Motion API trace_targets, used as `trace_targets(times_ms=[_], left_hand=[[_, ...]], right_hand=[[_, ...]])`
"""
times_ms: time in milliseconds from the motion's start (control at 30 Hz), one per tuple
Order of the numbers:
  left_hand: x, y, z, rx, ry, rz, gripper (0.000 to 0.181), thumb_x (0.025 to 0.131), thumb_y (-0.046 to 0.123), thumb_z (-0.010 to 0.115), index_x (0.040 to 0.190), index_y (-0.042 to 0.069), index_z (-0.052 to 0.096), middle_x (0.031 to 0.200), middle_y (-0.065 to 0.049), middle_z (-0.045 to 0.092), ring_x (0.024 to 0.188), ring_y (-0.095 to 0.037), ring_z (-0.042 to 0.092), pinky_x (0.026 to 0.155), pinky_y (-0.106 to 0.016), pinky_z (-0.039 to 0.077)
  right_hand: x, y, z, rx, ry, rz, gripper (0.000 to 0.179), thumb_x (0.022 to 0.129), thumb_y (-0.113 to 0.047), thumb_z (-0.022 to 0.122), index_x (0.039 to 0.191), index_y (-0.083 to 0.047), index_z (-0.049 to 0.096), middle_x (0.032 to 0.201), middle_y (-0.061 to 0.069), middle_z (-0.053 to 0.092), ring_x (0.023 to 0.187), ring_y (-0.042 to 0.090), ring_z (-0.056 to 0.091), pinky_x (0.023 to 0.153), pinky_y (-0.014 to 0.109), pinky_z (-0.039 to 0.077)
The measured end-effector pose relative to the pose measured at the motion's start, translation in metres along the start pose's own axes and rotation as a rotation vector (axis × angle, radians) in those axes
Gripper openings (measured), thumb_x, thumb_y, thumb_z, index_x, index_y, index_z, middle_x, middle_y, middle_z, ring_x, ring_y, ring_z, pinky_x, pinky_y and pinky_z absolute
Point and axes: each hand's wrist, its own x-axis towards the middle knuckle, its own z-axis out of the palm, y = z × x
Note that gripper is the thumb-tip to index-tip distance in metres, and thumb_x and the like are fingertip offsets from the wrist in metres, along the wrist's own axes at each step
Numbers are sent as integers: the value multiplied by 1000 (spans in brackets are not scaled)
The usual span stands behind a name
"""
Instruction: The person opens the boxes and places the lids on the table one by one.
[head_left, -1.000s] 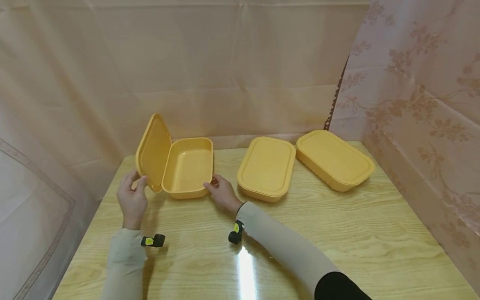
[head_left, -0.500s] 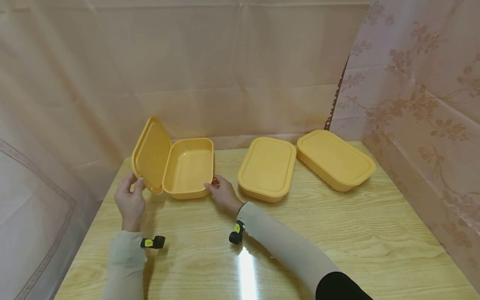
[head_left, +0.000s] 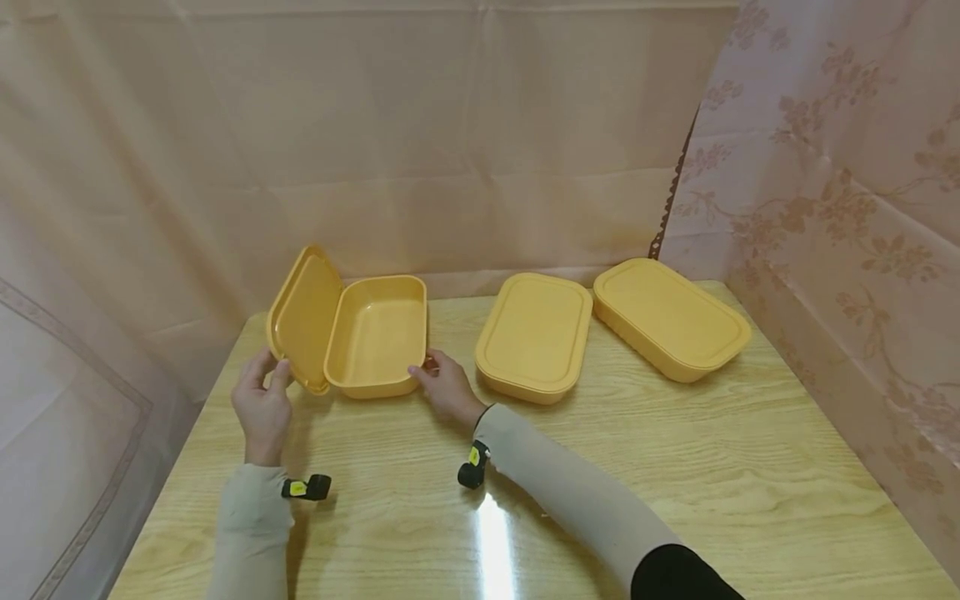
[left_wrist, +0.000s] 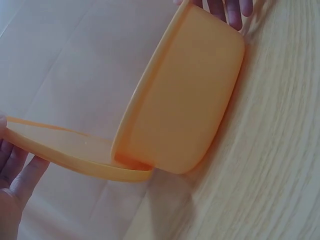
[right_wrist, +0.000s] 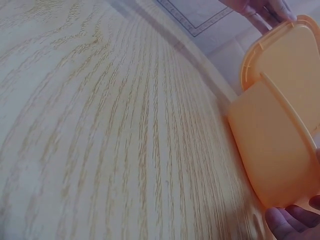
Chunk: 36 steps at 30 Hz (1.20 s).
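A yellow plastic storage box (head_left: 375,390) stands on the table at the left, its hollow inside showing no contents. Its matching lid (head_left: 303,321) is tilted steeply up along the box's left side, lower edge close to the rim. My left hand (head_left: 262,408) pinches the lid's near left edge between thumb and fingers. At the near right corner, my right hand (head_left: 448,387) grips the box, thumb at the rim and fingers along the outer wall. In the left wrist view the lid (left_wrist: 85,160) meets the end of the box (left_wrist: 180,90) at an angle.
Two more yellow boxes with lids on, one in the middle (head_left: 532,333) and one at the right (head_left: 671,321), sit on the wooden table (head_left: 712,483). A beige curtain (head_left: 465,142) hangs behind, and a floral cloth (head_left: 847,208) borders the right side.
The lid's top edge has come down and the lid tips somewhat differently, with my left hand shifting slightly along with it. The box and my right hand have stayed in place.
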Motion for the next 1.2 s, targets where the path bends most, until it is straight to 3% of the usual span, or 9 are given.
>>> trace_targets(times_ms=[233, 500, 700, 967, 1200], left_hand=[[-1, -6, -1, 27, -16, -22, 24, 91, -5, 62, 114, -10, 66, 84, 19, 53, 86, 2, 48, 81, -11, 44], [-4, -3, -2, 54, -38, -64, 24, 93, -2, 59, 116, -9, 66, 87, 16, 52, 89, 0, 50, 79, -6, 47], [-4, -9, -3, 97, -52, -90, 26, 94, 0, 60, 118, -7, 65, 87, 19, 51, 90, 3, 50, 82, -7, 43], [-4, -13, -8, 82, -92, -119, 27, 94, 0, 59, 119, -10, 63, 88, 18, 53, 90, 6, 53, 79, -3, 47], [-5, -10, -13, 128, -142, -153, 30, 95, 4, 60, 122, -8, 62, 85, 25, 56, 89, 13, 56, 80, -3, 46]], right_hand=[[-2, -2, -1, 13, -4, 5, 47, 96, -22, 62, 135, 2, 51, 115, 17, 63, 99, 23, 64, 72, 23, 56], [-3, -4, -2, 3, -5, -7, 47, 96, -20, 62, 135, 2, 51, 115, 17, 63, 100, 24, 64, 73, 24, 55], [-3, -4, -2, -3, -5, -10, 46, 96, -20, 62, 134, 2, 51, 114, 17, 63, 99, 24, 64, 73, 23, 55], [-3, -3, -1, -3, -10, 2, 47, 96, -22, 62, 135, 1, 51, 114, 16, 63, 97, 22, 63, 72, 23, 55], [-3, -3, -1, -13, -1, 7, 48, 96, -22, 62, 136, 2, 50, 115, 16, 63, 94, 19, 62, 72, 23, 55]])
